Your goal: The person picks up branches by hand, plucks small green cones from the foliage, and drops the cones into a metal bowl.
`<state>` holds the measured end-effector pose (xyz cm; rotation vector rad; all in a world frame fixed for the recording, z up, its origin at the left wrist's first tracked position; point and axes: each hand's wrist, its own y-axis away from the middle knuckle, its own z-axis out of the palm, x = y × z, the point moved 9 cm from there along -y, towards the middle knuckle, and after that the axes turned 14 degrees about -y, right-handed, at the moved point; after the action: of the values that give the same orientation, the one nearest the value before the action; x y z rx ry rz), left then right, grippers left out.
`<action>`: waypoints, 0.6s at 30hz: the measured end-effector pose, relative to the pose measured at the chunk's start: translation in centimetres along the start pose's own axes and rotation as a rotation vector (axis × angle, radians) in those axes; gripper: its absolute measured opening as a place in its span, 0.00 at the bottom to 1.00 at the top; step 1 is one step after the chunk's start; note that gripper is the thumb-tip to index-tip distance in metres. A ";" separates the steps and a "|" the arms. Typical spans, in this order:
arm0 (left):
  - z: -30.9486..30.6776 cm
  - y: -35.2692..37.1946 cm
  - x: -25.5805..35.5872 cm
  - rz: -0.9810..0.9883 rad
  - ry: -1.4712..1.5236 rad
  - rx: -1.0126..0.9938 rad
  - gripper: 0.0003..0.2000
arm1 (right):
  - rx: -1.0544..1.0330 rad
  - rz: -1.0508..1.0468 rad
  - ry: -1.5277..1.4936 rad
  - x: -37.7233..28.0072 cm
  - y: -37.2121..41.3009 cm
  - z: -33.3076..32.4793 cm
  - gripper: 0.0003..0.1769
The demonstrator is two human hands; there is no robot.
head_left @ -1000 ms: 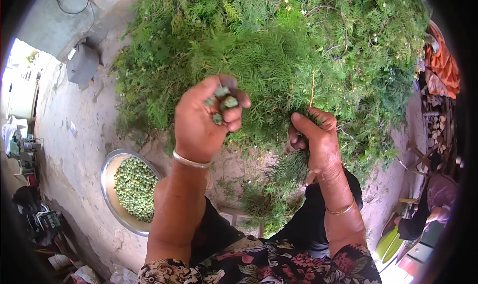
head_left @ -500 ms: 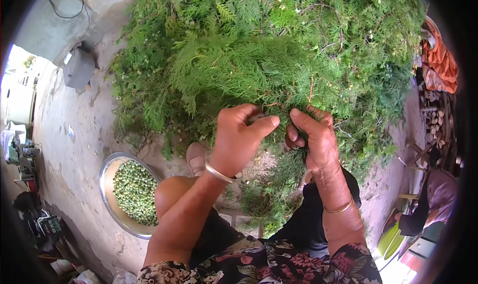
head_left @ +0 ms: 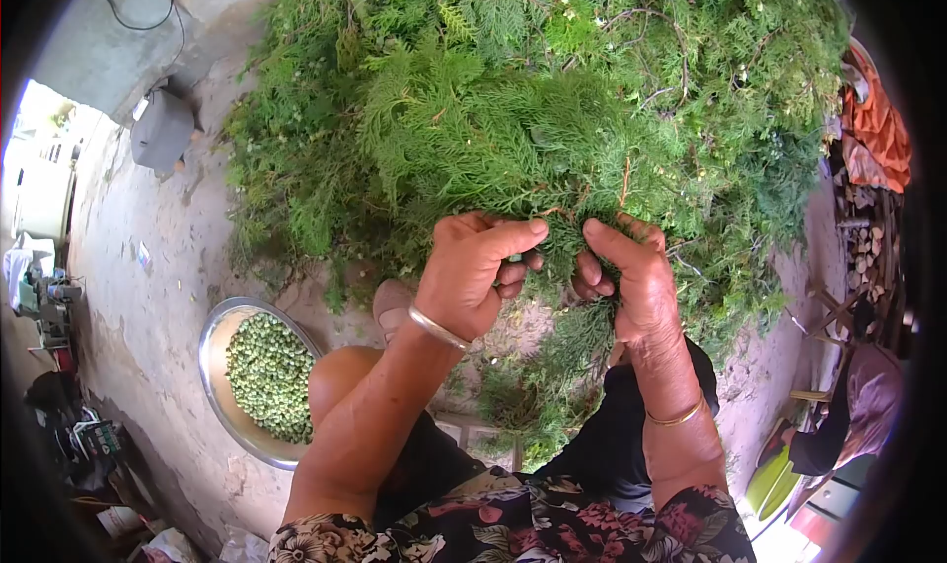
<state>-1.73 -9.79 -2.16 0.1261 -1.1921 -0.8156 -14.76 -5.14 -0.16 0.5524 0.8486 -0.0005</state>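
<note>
My right hand [head_left: 639, 272] is closed on a green arborvitae branch [head_left: 562, 252], thumb against curled fingers. Its feathery sprays hang below and between my hands, over my lap. My left hand [head_left: 472, 267] is closed in a pinch beside the same branch, near a thin reddish twig; whatever lies between its fingertips is hidden. Both hands are in front of a large pile of cut arborvitae branches [head_left: 473, 129], some carrying small pale cones. To the left on the floor stands a metal basin [head_left: 209, 366] holding many small green cones [head_left: 266, 375].
A grey box-like object [head_left: 161, 129] stands by the left wall. Machinery and bags line the far left. At right are an orange cloth [head_left: 873, 119], stacked firewood [head_left: 866, 250] and another person's sleeve and leg [head_left: 868, 395]. Loose sprays lie between my feet.
My left hand has turned and shifted slightly down, its curled fingers now showing beneath the thumb. My right hand keeps its hold on the branch. The whole view has shifted slightly.
</note>
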 end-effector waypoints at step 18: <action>0.1 -0.6 0.4 0.054 0.357 -0.194 0.14 | 0.128 -0.412 0.068 -4.3 0.8 -1.9 0.10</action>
<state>-2.09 -10.42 -2.12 0.0762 -0.7739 -0.8176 -18.81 -4.50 2.24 0.4907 1.0210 -0.4166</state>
